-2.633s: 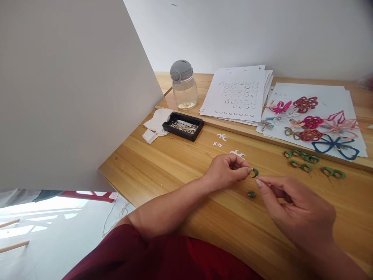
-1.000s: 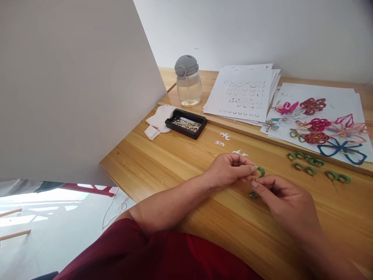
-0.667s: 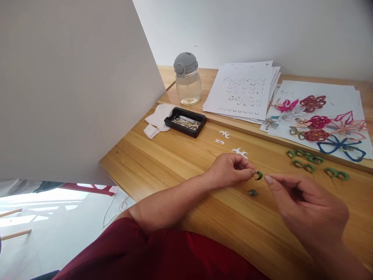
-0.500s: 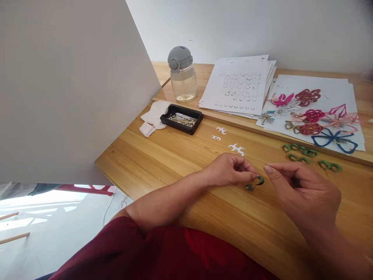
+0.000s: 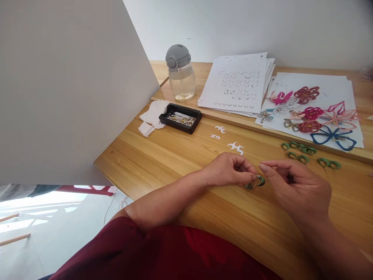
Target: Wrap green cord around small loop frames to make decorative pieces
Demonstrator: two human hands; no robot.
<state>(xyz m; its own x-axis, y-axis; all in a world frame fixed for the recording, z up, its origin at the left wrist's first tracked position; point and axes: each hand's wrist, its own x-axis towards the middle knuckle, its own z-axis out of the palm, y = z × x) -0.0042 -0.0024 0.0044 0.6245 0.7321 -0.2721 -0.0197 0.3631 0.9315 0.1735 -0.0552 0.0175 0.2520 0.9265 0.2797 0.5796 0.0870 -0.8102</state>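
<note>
left hand (image 5: 230, 170) pinches green crescent (image 5: 261, 181), thumb overlapping small dark coil (image 5: 248, 186). right hand (image 5: 300, 190): thumb, forefinger pressed together. black tray (image 5: 178, 126), bottle (image 5: 182, 79), paper stack (image 5: 214, 87) farther back.

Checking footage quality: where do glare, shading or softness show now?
All in the head view: glare whitens the pale floor, lower left; the white wall darkens toward the top right; the green crescent piece in the left hand looks soft, its fine detail unclear.
</note>
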